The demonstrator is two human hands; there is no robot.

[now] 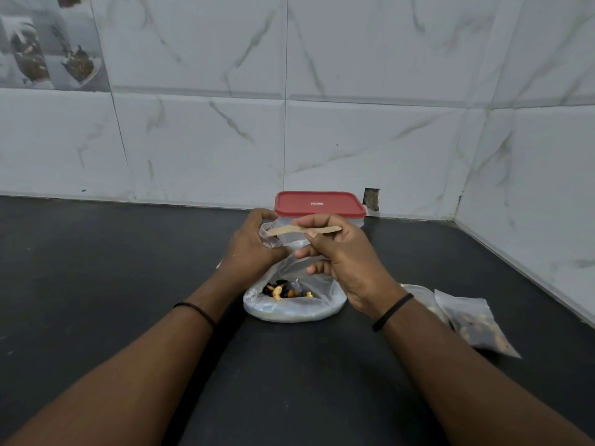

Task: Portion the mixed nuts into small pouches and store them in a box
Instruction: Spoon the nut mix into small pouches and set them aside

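A large clear plastic bag (294, 304) with mixed nuts (285, 289) at its bottom sits on the dark counter. My left hand (254, 244) grips a small clear pouch (269, 235) above the bag. My right hand (341, 255) pinches a thin wooden spoon (289, 230), held level with its bowl end at the pouch mouth. Behind my hands stands a clear box with a red lid (318, 204), closed. Two filled small pouches (473, 323) lie on the counter to the right of my right forearm.
The black countertop (128, 268) runs back to a white marble-tiled wall (289, 123) and meets a side wall at the right corner. A small hole in the wall (372, 199) shows just right of the box.
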